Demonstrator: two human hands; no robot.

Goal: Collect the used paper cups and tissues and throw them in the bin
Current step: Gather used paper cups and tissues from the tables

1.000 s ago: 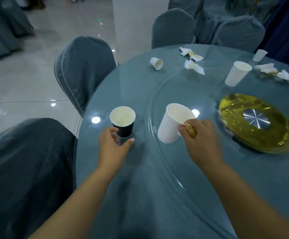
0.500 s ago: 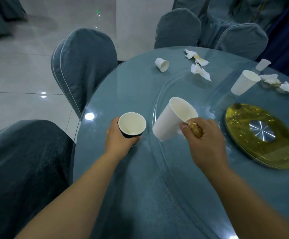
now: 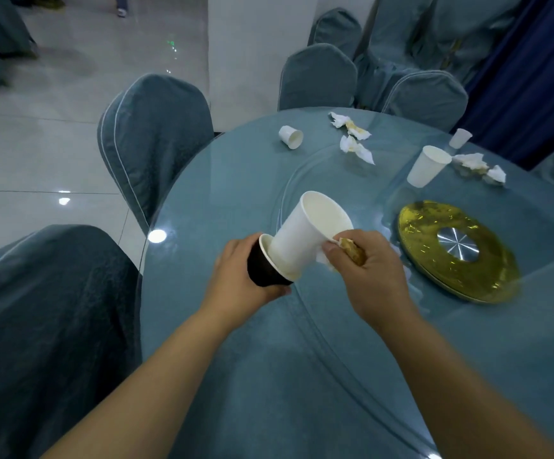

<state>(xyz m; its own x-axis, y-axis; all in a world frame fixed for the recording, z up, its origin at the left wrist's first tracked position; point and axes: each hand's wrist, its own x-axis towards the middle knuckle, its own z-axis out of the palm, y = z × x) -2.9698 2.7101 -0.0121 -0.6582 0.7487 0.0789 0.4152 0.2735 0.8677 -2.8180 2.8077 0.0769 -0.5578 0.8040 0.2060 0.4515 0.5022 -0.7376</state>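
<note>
Two hands above the glass-topped table (image 3: 302, 376): left hand (image 3: 235, 288) grips dark cup (image 3: 262, 270), right hand (image 3: 371, 279) white cup (image 3: 302, 236); covered chairs (image 3: 153, 134) around.

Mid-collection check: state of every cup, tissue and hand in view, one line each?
left hand: grips the dark cup.
dark cup: tilted, holding the other cup's base.
nested white cup: tilted, base inside the dark cup.
right hand: holds the nested white cup and a stained tissue.
tipped small cup: on its side on the table.
tall white cup: upright.
far small cup: upright.
loose tissues: crumpled on the table.
</note>
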